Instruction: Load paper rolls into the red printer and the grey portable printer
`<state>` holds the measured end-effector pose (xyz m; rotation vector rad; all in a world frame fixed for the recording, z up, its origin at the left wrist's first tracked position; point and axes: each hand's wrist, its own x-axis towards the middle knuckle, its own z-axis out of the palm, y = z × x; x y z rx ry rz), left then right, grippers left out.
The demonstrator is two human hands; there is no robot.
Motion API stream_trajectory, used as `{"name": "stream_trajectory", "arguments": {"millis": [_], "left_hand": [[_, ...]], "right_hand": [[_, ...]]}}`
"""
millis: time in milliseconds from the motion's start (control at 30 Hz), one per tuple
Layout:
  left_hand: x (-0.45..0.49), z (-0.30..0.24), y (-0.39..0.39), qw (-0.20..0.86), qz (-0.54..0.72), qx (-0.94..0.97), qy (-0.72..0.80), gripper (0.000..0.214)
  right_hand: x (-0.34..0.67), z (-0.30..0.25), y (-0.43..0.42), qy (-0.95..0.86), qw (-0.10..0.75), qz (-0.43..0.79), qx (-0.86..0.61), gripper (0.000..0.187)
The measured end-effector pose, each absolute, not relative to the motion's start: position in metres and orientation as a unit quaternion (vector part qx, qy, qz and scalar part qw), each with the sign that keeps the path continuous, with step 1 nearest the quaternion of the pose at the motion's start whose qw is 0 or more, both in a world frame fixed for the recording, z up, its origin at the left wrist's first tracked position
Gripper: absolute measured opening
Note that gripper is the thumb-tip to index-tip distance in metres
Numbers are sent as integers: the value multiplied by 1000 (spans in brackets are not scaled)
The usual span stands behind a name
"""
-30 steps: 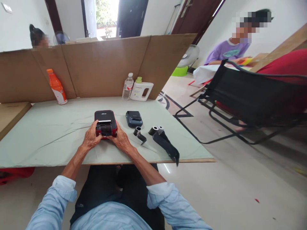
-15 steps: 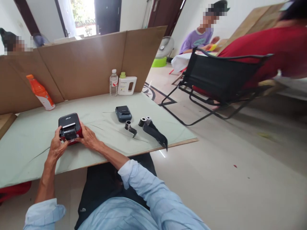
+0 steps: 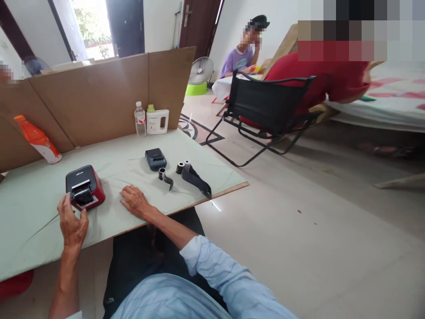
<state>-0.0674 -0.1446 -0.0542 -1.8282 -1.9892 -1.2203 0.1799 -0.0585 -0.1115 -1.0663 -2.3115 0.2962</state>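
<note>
A small red and black label printer [image 3: 96, 188] sits on the pale green tabletop, a black strip coming out of its front slot. At its front left corner is my left hand [image 3: 71, 223], thumb and fingers apart; whether the fingertips touch the casing I cannot tell. My right hand [image 3: 135, 201] lies on the table to the right of the printer, fingers loosely stretched out and holding nothing. Beyond it are a dark blue compact printer [image 3: 156, 159], a small roll with a short black strip [image 3: 166, 178] and two rolls with a longer black strip [image 3: 195, 178].
Along the cardboard screen [image 3: 109, 99] stand a clear bottle [image 3: 140, 119] and a white jug [image 3: 157, 122]; an orange bottle [image 3: 38, 139] leans there. A black folding chair [image 3: 265, 106] holds a person in red. Another person in purple [image 3: 237, 62] sits farther back, near a fan [image 3: 202, 71].
My right hand has let go of the label printer and moved right onto the table. My left hand has loosened from its front. The view has swung to the right.
</note>
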Motion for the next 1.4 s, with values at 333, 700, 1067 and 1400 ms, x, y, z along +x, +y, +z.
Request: {"name": "stream_trajectory", "arguments": {"millis": [333,700,1067,1400], "left_hand": [[-21,-103,-159,152,-402,-639,-638,35],[-31,-115,-151,169,-378,-660,-627,21],[-20,-103,-149,100,-387,-675,-620,19],[55,-32,-54,-59,-328,-763,-553,30]], "right_hand": [[178,-109,-55,-862,286,92,-407,9],[177,-107,-54,-851,298,107,-420,10],[177,-108,-58,-846,302,118,-424,9],[184,-104,-55,-809,341,150,-455,14]]}}
